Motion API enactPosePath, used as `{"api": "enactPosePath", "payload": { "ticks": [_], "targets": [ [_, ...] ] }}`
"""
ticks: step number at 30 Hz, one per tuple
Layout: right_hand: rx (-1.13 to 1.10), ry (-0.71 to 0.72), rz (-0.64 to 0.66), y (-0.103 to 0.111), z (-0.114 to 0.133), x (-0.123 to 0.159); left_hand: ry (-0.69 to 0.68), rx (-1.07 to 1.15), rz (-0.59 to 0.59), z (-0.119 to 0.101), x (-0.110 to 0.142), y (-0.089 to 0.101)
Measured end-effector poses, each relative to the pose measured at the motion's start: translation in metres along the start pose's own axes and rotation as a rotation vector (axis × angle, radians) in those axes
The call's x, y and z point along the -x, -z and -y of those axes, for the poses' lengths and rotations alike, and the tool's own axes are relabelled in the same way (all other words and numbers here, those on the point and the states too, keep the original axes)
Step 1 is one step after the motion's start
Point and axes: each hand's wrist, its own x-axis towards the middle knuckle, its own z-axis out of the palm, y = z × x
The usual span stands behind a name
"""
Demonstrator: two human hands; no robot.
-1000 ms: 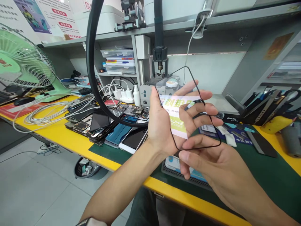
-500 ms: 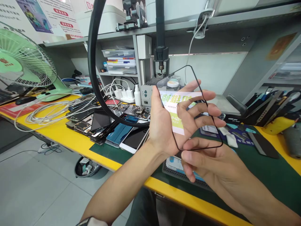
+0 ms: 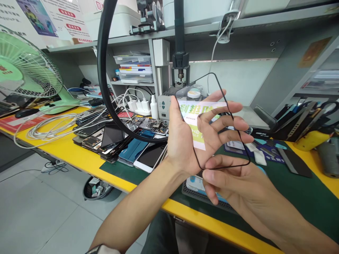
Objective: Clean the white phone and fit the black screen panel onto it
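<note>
Fingers of the left hand (image 3: 182,144), spread wide, span the black-bordered clear panel (image 3: 199,121) between thumb and fingertips at opposite edges. Panel location: raised, tilted, above the green mat (image 3: 293,201). The right hand's (image 3: 242,185) thumb and forefinger pinch its lower edge. Progress, as judged: panel in hand; setting down not yet done.

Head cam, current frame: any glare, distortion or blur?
Head view: reversed, bright lettering, apparently a reflection, shows in the clear panel, overlaying part of the left hand; head view: wide-angle stretch toward the edges, e.g. the green fan; head view: bright, fairly even light; both hands, including the right, reasonably sharp.
</note>
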Motion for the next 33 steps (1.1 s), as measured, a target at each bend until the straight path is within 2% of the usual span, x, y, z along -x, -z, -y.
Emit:
{"api": "enactPosePath", "payload": {
  "ticks": [9,20,25,33],
  "targets": [
    [-0.066,0.004,0.0,0.0001,-0.0029,-0.0019,-0.007,-0.053,0.002,-0.0002,0.0002,-0.0002],
    [0.138,0.047,-0.051,-0.0005,0.0009,-0.003,0.016,-0.051,-0.058,0.0005,0.0014,-0.0001],
    [0.078,0.035,-0.027,0.0,-0.0006,-0.0042,-0.02,-0.058,-0.041,0.0006,0.0006,-0.0009],
    [0.035,0.026,-0.008,0.002,-0.0008,-0.0011,0.019,-0.032,-0.051,-0.0004,0.0013,-0.0009]
  ]
}}
